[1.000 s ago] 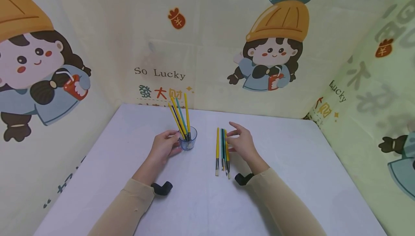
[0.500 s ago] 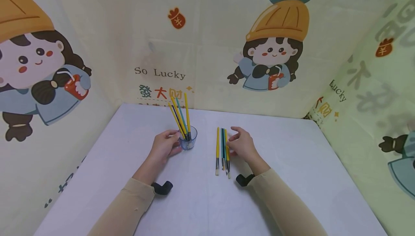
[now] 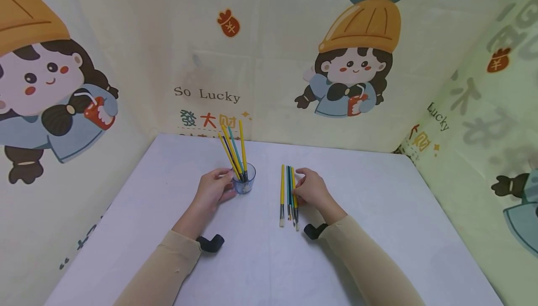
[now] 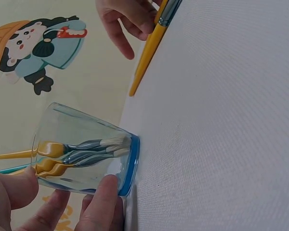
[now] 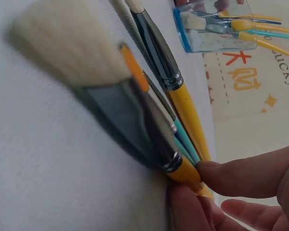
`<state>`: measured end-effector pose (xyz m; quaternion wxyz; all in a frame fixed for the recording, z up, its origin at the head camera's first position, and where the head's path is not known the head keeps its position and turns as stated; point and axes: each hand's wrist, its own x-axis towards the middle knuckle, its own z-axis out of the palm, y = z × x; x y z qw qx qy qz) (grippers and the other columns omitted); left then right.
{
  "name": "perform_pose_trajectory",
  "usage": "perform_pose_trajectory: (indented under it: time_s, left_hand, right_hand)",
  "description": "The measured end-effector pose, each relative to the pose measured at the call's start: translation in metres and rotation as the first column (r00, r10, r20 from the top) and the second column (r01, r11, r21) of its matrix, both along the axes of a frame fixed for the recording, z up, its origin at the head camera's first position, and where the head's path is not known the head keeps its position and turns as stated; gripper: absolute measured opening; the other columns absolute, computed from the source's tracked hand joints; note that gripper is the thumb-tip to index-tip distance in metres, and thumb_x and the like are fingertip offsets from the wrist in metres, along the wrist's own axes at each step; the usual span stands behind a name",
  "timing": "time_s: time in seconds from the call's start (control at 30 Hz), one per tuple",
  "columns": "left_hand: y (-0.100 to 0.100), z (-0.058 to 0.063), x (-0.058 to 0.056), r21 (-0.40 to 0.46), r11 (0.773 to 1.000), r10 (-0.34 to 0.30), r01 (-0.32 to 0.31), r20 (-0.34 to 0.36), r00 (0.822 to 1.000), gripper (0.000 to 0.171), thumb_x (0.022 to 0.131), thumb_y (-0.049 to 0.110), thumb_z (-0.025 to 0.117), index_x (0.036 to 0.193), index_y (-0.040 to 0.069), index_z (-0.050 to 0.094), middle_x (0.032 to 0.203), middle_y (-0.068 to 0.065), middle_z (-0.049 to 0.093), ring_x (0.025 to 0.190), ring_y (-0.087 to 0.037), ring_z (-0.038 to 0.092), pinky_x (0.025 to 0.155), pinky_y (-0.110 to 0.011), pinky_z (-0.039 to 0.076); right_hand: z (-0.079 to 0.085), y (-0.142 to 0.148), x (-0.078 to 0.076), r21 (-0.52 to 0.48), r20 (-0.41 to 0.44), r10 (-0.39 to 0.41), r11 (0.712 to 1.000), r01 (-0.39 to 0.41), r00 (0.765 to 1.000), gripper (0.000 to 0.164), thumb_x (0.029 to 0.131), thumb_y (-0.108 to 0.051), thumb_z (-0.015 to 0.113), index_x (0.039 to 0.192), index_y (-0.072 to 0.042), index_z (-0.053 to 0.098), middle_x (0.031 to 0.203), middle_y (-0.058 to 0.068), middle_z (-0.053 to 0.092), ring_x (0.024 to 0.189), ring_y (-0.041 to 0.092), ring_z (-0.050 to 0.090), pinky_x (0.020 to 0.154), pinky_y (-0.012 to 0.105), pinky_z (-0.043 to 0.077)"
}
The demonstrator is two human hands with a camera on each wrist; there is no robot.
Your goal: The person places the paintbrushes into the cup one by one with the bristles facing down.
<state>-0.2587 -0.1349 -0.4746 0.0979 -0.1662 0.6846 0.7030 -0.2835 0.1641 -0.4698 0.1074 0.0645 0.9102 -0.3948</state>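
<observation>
My left hand (image 3: 215, 187) holds a clear glass cup (image 3: 244, 187) from its left side, thumb near the rim and fingers lower on the wall. Several paintbrushes (image 4: 101, 144) stand in the cup bristles down, yellow and teal handles leaning out. To the right, more paintbrushes lie side by side on the table, bristles toward me: a yellow one (image 3: 282, 187) at the left and teal and dark ones (image 3: 288, 184) in the middle. My right hand (image 3: 314, 190) pinches the rightmost, a broad flat paintbrush (image 5: 130, 118) with a yellow handle, between thumb and finger.
A white cloth covers the table (image 3: 269, 264). Behind and at both sides hangs a cream curtain (image 3: 277, 100) printed with cartoon figures and lettering. Black wrist mounts (image 3: 211, 244) stick out beside both sleeves.
My right hand has lowered slightly onto the rightmost paintbrush, and its spread fingers have drawn together around the handle. The left hand and cup have stayed in place.
</observation>
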Motion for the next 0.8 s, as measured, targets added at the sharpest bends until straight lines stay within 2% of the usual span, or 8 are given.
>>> perform_pose_trajectory:
  time_s: [0.33,0.57,0.8]
  left_hand:
    - [0.000,-0.001,0.000,0.001,1.000,0.003,-0.003,-0.004,1.000,0.036,0.109,0.028,0.065,0.143,0.014,0.065,0.132,-0.013,0.058,0.120,-0.027,0.062,0.098,-0.039,0.067]
    - [0.000,0.001,0.000,0.002,1.000,0.004,-0.004,0.002,1.000,0.035,0.110,0.028,0.065,0.141,0.014,0.066,0.133,-0.013,0.058,0.119,-0.027,0.063,0.098,-0.039,0.067]
    - [0.000,0.002,0.001,0.006,1.000,0.005,-0.005,-0.002,1.000,0.034,0.110,0.026,0.065,0.141,0.012,0.066,0.130,-0.012,0.058,0.116,-0.026,0.063,0.099,-0.041,0.067]
  right_hand:
    - [0.007,-0.005,-0.003,0.109,0.044,0.005,0.994,-0.010,0.999,0.069,0.091,-0.008,0.080,0.155,-0.013,0.054,0.099,0.012,0.068,0.063,0.022,0.069,0.055,0.022,0.059]
    - [0.007,-0.011,-0.012,0.222,0.091,0.007,0.975,-0.027,0.996,0.058,0.090,-0.009,0.074,0.147,-0.010,0.061,0.124,0.018,0.070,0.061,0.019,0.070,0.046,0.023,0.054]
    - [0.011,-0.013,-0.012,0.196,0.122,-0.004,0.980,-0.020,0.992,0.056,0.089,-0.008,0.073,0.144,-0.010,0.063,0.124,0.018,0.070,0.062,0.020,0.069,0.049,0.024,0.054]
